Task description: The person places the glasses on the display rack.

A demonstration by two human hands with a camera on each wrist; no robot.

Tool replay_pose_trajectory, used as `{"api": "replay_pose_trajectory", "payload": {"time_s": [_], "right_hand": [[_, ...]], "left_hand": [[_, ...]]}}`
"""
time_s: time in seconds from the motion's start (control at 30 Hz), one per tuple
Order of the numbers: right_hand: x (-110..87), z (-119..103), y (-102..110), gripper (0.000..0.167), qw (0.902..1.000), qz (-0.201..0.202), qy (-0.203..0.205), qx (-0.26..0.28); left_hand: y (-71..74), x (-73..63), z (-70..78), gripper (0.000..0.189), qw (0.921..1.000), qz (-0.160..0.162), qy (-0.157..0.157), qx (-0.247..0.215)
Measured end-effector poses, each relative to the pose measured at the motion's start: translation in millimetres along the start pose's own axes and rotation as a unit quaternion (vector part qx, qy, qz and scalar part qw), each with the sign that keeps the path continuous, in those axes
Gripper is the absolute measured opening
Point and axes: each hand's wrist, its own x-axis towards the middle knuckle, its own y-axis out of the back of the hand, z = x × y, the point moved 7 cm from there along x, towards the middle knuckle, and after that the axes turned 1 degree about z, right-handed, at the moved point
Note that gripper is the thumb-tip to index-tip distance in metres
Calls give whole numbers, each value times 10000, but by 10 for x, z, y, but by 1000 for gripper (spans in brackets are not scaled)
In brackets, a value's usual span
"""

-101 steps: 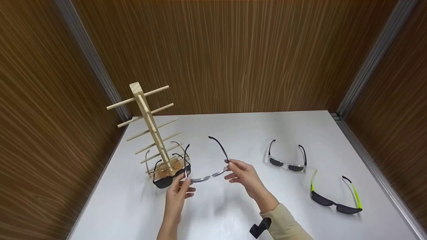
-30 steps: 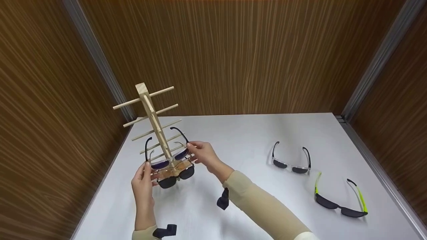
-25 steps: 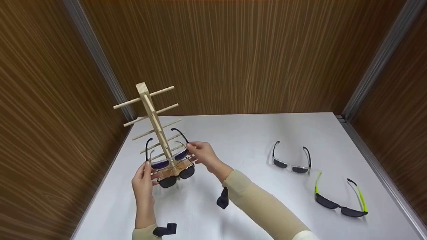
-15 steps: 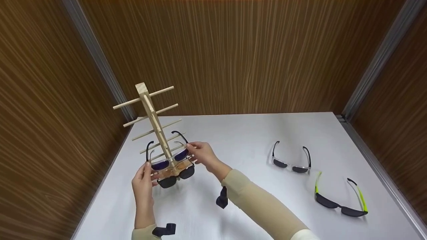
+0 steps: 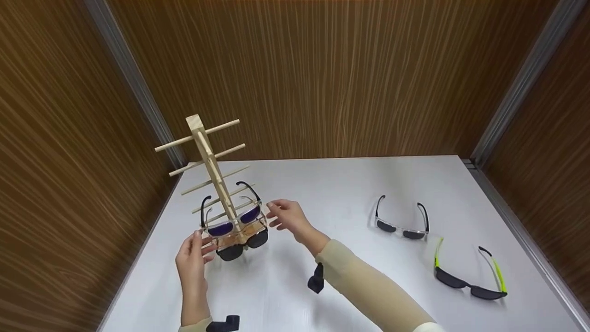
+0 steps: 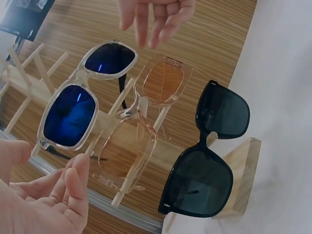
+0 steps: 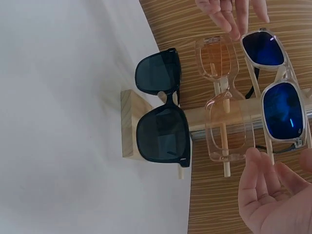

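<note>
Blue-lensed sunglasses (image 5: 235,222) with a clear frame and black temples hang on a wooden eyewear stand (image 5: 207,157). Below them on the same stand are orange-tinted glasses (image 6: 163,82) and, lowest, black sunglasses (image 7: 163,131). My left hand (image 5: 191,253) is at the left end of the blue-lensed pair, its thumb and fingers parted. On the other side, my right hand (image 5: 290,219) stands a little off the right hinge, fingers loosely bent and holding nothing. In the left wrist view, the left hand (image 6: 48,195) has a gap between thumb and fingers near the hinge.
On the white table (image 5: 341,193) to the right lie clear-framed sunglasses (image 5: 400,230) with black temples. Nearer the front right corner are black sunglasses with neon-yellow temples (image 5: 470,284). Wood-grain panels (image 5: 299,78) enclose the back and sides. The stand's upper pegs (image 5: 223,126) carry no glasses.
Earlier both hands held the blue-lensed sunglasses over the table, then brought them left to the stand and lowered them slightly. Now both hands have let go and moved outward.
</note>
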Motion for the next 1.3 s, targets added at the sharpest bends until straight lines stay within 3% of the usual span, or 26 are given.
{"api": "replay_pose_trajectory", "payload": {"time_s": [0.3, 0.73, 1.07, 1.17, 1.3], "right_hand": [[-30, 302, 165, 36, 9991, 166, -16, 383], [-267, 376, 297, 33, 9965, 95, 21, 825], [-400, 646, 385, 36, 9962, 117, -115, 853], [-435, 732, 433, 36, 9958, 130, -215, 880], [-518, 722, 488, 32, 9953, 112, -261, 922]], "left_hand": [[21, -67, -116, 51, 9999, 4, 159, -53], [-33, -145, -307, 47, 9986, 84, 459, -249], [-51, -252, -474, 53, 9970, 55, 715, -309], [-79, -249, -611, 54, 9967, 15, 742, -338], [-127, -42, -1106, 56, 9963, 20, 779, -374]]}}
